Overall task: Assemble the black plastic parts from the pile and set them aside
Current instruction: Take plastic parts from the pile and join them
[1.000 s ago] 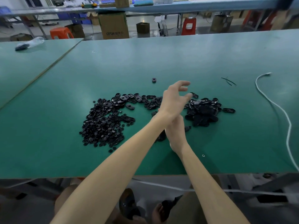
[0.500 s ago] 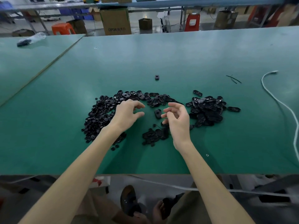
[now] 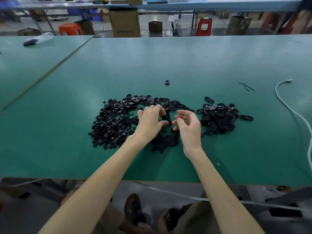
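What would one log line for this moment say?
stage: assembling | left hand: pinches black part | right hand: close to same part, grip unclear | left pile, right pile: on green table

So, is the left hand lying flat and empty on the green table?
No, the left hand pinches a small black plastic part between thumb and fingers.

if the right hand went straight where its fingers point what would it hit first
Probably the black part pinched in the left hand, just ahead of the right hand; depth is unclear.
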